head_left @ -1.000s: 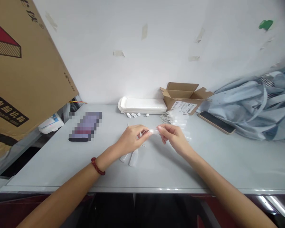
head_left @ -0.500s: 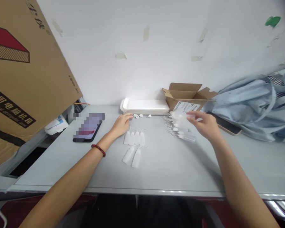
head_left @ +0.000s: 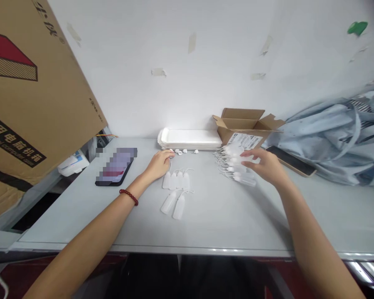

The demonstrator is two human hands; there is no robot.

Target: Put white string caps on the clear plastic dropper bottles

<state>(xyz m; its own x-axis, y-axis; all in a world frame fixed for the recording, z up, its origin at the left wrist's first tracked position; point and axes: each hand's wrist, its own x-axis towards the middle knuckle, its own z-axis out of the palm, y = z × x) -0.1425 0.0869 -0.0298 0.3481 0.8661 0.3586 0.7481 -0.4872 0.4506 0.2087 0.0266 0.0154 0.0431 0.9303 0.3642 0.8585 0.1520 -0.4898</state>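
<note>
My left hand (head_left: 158,163) reaches to the small white caps (head_left: 180,152) lying in front of the white tray (head_left: 190,138); its fingertips pinch at one cap. My right hand (head_left: 266,166) lies over the pile of small translucent squeeze bottles (head_left: 235,166) by the cardboard box, fingers curled round one of them. Between my hands, a row of capped bottles (head_left: 176,180) lies on the grey table (head_left: 205,216), with two more bottles (head_left: 173,204) nearer to me.
A small open cardboard box (head_left: 244,126) stands at the back by the wall. A phone (head_left: 116,167) lies at the left and another phone (head_left: 291,160) at the right, beside a blue cloth bag (head_left: 336,133). A large cardboard carton (head_left: 28,91) leans at the left.
A second ago both hands held one bottle together at the middle. They parted: the left went to the caps, the right to the bottle pile, and one more bottle lies in the row.
</note>
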